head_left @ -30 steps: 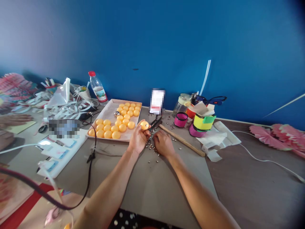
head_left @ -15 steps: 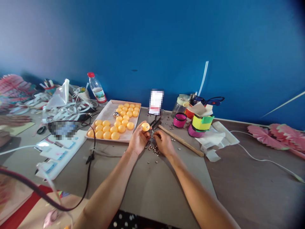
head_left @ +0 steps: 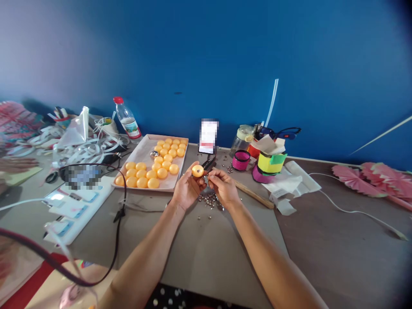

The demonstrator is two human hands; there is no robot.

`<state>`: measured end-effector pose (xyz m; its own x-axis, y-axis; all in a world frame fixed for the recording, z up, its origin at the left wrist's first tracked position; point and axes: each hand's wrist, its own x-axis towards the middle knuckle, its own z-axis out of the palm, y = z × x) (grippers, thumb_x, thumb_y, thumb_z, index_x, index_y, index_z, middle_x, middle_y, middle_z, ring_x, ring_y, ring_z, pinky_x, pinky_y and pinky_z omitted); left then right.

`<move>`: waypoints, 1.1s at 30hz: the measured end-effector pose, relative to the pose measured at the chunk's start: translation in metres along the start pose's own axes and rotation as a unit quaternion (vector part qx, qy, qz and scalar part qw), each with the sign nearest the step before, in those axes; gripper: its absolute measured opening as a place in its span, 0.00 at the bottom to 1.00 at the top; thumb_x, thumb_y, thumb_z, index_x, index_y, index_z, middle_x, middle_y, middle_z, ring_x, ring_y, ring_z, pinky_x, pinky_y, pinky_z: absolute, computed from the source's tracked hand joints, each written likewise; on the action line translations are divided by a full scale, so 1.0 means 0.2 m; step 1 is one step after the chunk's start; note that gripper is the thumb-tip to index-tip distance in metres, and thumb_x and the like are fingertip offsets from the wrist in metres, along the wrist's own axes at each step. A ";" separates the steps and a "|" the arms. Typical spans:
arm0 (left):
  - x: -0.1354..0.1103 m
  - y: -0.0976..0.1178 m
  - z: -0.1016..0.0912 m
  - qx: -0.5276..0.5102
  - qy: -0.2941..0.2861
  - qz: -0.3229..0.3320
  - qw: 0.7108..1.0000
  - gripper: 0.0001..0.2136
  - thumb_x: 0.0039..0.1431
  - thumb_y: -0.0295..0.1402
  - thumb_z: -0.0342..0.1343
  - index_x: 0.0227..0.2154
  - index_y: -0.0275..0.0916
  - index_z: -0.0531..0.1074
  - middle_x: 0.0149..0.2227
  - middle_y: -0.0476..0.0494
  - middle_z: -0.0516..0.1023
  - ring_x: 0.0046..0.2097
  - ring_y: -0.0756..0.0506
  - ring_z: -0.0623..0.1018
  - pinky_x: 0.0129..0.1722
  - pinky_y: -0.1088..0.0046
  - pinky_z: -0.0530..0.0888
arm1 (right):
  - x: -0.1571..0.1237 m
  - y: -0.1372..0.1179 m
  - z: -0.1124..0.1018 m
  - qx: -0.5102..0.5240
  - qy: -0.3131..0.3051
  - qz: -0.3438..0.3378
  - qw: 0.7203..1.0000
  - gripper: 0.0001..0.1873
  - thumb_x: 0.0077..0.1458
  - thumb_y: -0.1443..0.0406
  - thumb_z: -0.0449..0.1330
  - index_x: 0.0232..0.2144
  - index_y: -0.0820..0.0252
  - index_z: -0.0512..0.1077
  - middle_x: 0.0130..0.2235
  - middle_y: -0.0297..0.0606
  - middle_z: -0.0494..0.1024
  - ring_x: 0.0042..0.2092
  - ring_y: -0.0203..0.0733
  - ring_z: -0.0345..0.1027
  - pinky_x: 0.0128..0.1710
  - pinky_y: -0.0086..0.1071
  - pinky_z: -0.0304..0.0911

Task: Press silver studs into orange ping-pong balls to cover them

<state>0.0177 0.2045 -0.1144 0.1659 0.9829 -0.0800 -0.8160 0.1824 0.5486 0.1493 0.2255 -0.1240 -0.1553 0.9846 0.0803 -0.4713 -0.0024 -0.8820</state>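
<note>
My left hand (head_left: 189,187) is closed around an orange ball (head_left: 197,171) that looks like a table tennis ball. A small shiny spot sits on the side facing me. Close by, my right hand (head_left: 224,187) has its thumb and fingertips pinched together; whatever is between them is too small to make out. Below both hands lies a loose pile of small shiny metal pieces (head_left: 210,201). A black-handled tool (head_left: 209,163) is partly hidden behind the fingers. Many more orange balls (head_left: 141,174) rest in a shallow tray (head_left: 141,148) to the left.
A wooden stick (head_left: 255,195) lies right of my right hand. Behind stand a phone (head_left: 208,136), a jar (head_left: 242,139) and a magenta ring (head_left: 240,160). Left are a bottle (head_left: 127,120), a power strip (head_left: 80,210), cables and another person's hand (head_left: 19,164).
My right hand has risen slightly and come nearer the ball. The ball has turned in my left hand, its shiny spot now more central. The view has shifted a little.
</note>
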 end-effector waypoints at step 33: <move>-0.01 -0.07 0.02 0.119 0.008 0.055 0.991 0.16 0.48 0.38 0.65 0.37 0.36 0.70 0.32 0.49 0.73 0.26 0.54 0.71 0.29 0.77 0.68 | 0.01 -0.01 -0.01 -0.113 -0.012 -0.011 0.994 0.14 0.42 0.55 0.65 0.23 0.57 0.68 0.28 0.32 0.70 0.32 0.37 0.63 0.33 0.31 0.61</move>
<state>0.0311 0.2008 -0.1188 0.0721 0.9972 -0.0211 -0.6745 0.0643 0.7355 0.1519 0.2278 -0.1240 -0.1695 0.9795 0.1087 -0.2690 0.0601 -0.9613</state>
